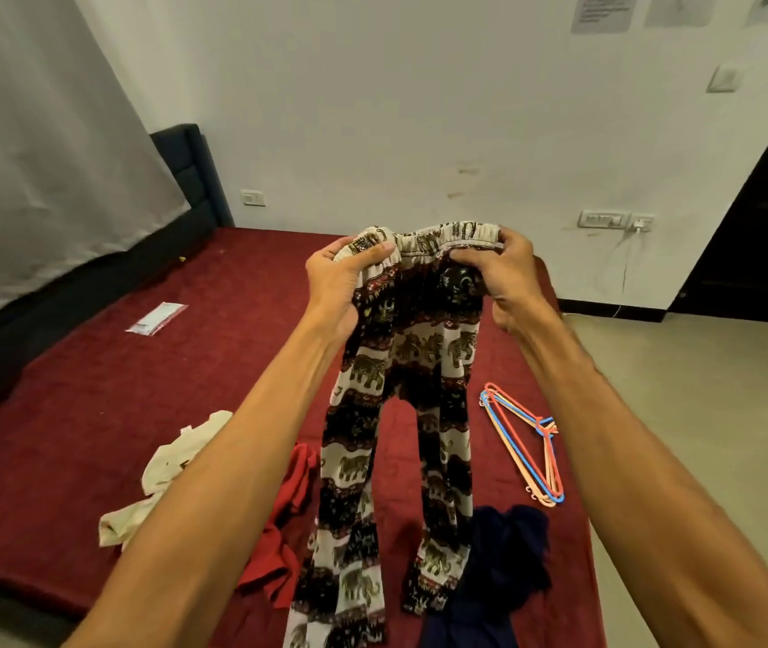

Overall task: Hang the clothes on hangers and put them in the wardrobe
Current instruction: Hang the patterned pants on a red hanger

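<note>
Early days, I judge: the left hand and right hand hold the patterned trousers up above the bed, fingers curled tight round the waistband. On the bed lie the hangers, unused, with cream, red and navy clothes still waiting; no wardrobe shows
</note>
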